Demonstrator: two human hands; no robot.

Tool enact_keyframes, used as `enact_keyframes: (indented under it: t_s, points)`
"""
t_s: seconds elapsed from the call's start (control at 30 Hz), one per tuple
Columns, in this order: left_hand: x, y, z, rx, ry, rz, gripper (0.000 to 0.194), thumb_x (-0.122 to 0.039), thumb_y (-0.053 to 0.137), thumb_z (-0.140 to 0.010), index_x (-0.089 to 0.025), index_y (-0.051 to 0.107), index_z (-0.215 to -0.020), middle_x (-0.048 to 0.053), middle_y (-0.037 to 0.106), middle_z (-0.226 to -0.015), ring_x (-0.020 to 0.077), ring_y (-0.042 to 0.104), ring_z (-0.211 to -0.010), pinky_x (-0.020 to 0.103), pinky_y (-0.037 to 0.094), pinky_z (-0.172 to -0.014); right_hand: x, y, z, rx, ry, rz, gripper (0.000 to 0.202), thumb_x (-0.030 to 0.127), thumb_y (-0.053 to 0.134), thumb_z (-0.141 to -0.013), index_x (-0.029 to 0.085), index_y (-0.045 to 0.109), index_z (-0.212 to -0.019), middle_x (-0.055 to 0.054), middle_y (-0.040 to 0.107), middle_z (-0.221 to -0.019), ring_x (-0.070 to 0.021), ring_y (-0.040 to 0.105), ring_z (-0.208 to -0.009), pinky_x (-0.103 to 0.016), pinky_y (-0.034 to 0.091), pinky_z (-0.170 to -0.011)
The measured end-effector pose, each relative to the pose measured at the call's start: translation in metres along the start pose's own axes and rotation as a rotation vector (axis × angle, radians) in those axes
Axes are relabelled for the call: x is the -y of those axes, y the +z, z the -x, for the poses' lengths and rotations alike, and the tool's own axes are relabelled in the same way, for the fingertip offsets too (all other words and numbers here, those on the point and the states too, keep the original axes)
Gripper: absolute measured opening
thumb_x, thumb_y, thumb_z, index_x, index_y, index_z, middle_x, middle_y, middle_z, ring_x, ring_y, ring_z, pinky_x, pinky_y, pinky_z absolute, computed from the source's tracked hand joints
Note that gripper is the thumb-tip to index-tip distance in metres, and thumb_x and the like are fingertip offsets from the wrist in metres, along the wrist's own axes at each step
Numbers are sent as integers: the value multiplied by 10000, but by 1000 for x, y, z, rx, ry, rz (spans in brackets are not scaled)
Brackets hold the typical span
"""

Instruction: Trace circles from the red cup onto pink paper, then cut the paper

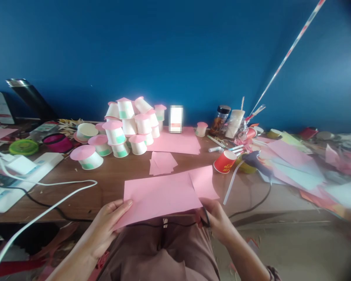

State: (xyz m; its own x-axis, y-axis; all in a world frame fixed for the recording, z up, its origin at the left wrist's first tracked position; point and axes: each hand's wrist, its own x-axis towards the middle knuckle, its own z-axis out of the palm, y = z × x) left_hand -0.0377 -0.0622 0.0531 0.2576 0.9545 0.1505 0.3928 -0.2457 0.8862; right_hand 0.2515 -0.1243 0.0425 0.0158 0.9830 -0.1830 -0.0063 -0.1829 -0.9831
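Observation:
My left hand pinches the left end of a pink paper sheet, thumb on top. At the sheet's right end my right hand is closed around black-handled scissors; their blades are hidden by the paper. A cut runs in from the near edge there, and the right-hand piece of paper angles away from the rest. Just beyond the sheet, small pink paper pieces lie on the table.
White paper cups with pink paper tops are stacked at the back left. Behind the sheet a phone stands on more pink paper. A red cup sits to the right. A power strip and white cable lie left.

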Motion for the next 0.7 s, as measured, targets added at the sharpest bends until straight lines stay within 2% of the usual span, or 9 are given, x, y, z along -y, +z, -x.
enact_keyframes:
  t_s: [0.17,0.3,0.5,0.7]
  points:
    - [7,0,0,5,2,-63,276,-434,662,-697,-262,719,-905,48,634,-723,197,596,-671,245,459,-518,-6,1,-2,-37,-4,-1,488,607,665,-714,162,515,-582,46,455,-438,-56,371,-394,-193,267,-401]
    - [15,2,-5,2,45,-50,325,-518,630,-690,-266,724,-871,45,607,-644,204,585,-629,255,444,-492,-6,0,-1,-43,20,-8,448,574,695,-690,165,531,-609,62,428,-427,-56,361,-383,-193,245,-386]
    - [21,2,-8,-25,87,-75,387,-594,588,-681,-270,734,-836,48,597,-597,206,577,-603,260,445,-485,1,-1,3,-14,59,-13,472,613,655,-693,149,568,-687,16,540,-481,-80,449,-408,-197,276,-398]
    - [17,2,-7,-28,95,-92,403,-611,575,-692,-268,734,-834,45,605,-591,184,564,-558,241,430,-455,2,-2,2,17,45,-2,511,640,654,-687,138,563,-665,11,545,-483,-72,452,-411,-189,279,-413]
